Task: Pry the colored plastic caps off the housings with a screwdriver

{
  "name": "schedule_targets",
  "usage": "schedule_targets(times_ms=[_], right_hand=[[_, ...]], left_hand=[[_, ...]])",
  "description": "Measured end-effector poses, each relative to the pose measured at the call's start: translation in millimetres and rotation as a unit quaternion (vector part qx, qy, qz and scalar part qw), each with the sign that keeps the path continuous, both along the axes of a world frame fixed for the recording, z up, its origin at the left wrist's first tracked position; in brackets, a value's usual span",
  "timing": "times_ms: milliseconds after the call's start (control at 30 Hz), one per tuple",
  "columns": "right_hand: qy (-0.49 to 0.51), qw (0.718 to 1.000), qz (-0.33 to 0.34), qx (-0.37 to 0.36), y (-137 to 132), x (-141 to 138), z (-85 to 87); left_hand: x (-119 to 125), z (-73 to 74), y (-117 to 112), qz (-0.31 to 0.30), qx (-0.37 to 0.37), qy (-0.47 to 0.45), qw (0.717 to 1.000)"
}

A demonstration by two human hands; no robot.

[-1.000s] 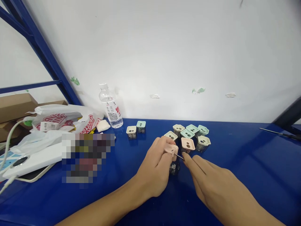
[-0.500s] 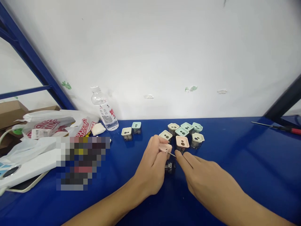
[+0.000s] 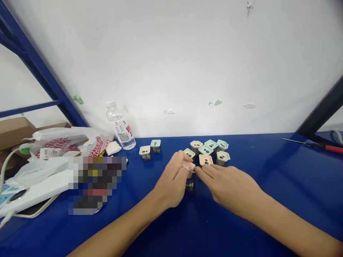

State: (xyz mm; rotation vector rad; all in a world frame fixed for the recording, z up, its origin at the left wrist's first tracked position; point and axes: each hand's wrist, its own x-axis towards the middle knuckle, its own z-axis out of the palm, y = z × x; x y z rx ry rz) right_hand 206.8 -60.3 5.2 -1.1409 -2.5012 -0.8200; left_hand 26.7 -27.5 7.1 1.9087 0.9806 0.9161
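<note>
My left hand (image 3: 173,180) is closed on the pink lid (image 3: 188,166) of a pencil sharpener, with fingers above and thumb at the near side. Below it a dark see-through sharpener container (image 3: 190,185) stands on the table, partly hidden. My right hand (image 3: 230,184) is closed, fingertips against the lid's right side; a thin metal tool (image 3: 193,172) shows between them, its kind mostly hidden. Right behind the hands sit several two-hole sharpeners, among them a pink one (image 3: 206,160), a cream one (image 3: 189,154) and a mint one (image 3: 205,150).
Two more sharpeners, cream (image 3: 145,151) and mint (image 3: 155,145), stand left on the blue table (image 3: 150,235). A water bottle (image 3: 122,128), plastic bags (image 3: 64,142) and a white device (image 3: 40,189) lie further left. A red-handled screwdriver (image 3: 316,144) lies far right.
My right hand has moved slightly left and closer to the pink lid, so less of the metal tool shows. My left hand keeps its grip on the lid. The view has shifted a little.
</note>
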Motion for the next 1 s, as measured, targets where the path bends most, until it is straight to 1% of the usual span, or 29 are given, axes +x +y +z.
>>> schedule_targets(times_ms=[167, 267, 333, 400, 467, 533, 600, 667, 733, 800, 867, 933, 1000], right_hand=[[-0.021, 1.0, -0.007, 0.01, 1, 1, 5.2], [-0.024, 1.0, -0.009, 0.014, 1, -2, 4.7], [0.001, 1.0, -0.024, 0.013, -2, -7, 0.2], [0.049, 0.997, -0.053, 0.017, -5, -13, -6.8], [0.089, 0.994, -0.063, 0.022, -7, -18, -13.3], [0.111, 0.992, -0.05, 0.033, -8, -21, -16.5], [0.117, 0.991, -0.027, 0.053, -8, -21, -16.0], [0.107, 0.992, 0.0, 0.067, -6, -21, -13.7], [0.098, 0.993, 0.017, 0.065, -5, -19, -11.7], [0.105, 0.993, 0.012, 0.052, -3, -17, -11.0], [0.122, 0.992, -0.005, 0.031, 0, -14, -10.8], [0.149, 0.989, -0.012, -0.005, 3, -9, -10.3], [0.2, 0.978, -0.003, -0.057, 8, -3, -9.3]], left_hand=[[2, 3.1, 2, -0.004, 0.04, 0.03, 0.999], [4, 3.6, 2, 0.009, 0.064, 0.049, 0.997], [5, 3.0, 1, 0.03, 0.078, 0.055, 0.995], [6, 1.1, -1, 0.058, 0.091, 0.051, 0.993], [7, -1.7, -2, 0.08, 0.096, 0.041, 0.991], [8, -4.4, -3, 0.088, 0.096, 0.036, 0.991], [8, -5.6, -3, 0.086, 0.1, 0.037, 0.991], [7, -5.2, -1, 0.072, 0.106, 0.043, 0.991], [7, -4.2, 1, 0.053, 0.111, 0.044, 0.991], [7, -3.8, 4, 0.045, 0.104, 0.035, 0.993], [7, -4.1, 9, 0.048, 0.075, 0.002, 0.996], [6, -3.9, 14, 0.052, 0.025, -0.046, 0.997], [3, -2.0, 18, 0.056, -0.033, -0.096, 0.993]])
